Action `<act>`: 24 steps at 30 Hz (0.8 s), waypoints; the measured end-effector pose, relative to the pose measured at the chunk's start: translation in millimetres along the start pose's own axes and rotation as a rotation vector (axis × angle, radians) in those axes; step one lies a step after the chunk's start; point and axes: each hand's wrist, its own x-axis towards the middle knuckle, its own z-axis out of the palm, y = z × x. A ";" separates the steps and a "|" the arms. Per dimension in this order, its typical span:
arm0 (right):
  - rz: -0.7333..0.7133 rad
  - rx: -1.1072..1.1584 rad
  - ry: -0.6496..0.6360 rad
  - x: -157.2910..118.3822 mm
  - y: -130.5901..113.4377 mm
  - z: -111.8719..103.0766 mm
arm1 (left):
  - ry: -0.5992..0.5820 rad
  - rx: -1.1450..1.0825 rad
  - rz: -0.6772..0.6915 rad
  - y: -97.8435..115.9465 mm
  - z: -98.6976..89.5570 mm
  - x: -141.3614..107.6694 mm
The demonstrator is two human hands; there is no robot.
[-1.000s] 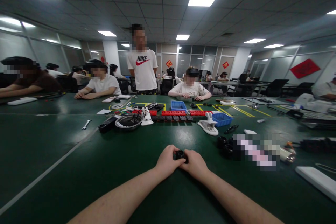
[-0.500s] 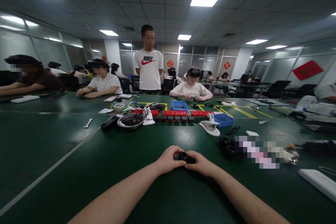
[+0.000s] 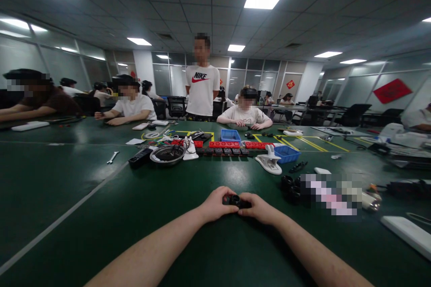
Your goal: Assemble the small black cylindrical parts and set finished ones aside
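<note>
Between my two hands, low over the green table (image 3: 188, 246), is a small black part with a round, ring-like opening on top (image 3: 235, 199); its exact kind I cannot make out. My left hand (image 3: 215, 205) is closed on its left side, thumb in front and fingers behind. From the right, my right hand (image 3: 258, 209) grips the same part, its thumb near the left thumb. The fingers hide much of the part's sides and underside. Several black round pieces (image 3: 291, 187) lie to the right of my right hand.
Ahead lie a round metal-rimmed dish (image 3: 167, 155), a white clip stand (image 3: 269, 163), red blocks in a row (image 3: 225, 144) and blue trays (image 3: 287, 154). A wrench (image 3: 113, 158) is at left, a white bar (image 3: 407, 233) at right. Co-workers sit across the table; one person stands (image 3: 202, 94).
The standing person has shifted to the right. A seated co-worker on the left has raised a hand slightly. My hands keep nearly the same place on the black part.
</note>
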 end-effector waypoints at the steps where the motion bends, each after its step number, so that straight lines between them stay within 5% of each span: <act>1: 0.007 -0.007 0.009 0.2 1.2 0.3 | 0.006 -0.002 -0.006 0.8 0.3 -0.2; 6: 0.034 -0.118 0.087 3.6 10.4 5.5 | 0.063 -0.019 -0.071 2.7 7.3 -0.9; 14: 0.161 -0.569 0.380 10.3 2.5 30.9 | 0.258 0.062 -0.142 -1.4 23.7 1.7; 24: -0.070 -0.248 0.214 -3.0 8.4 14.0 | 0.119 0.016 -0.047 7.1 10.2 -4.3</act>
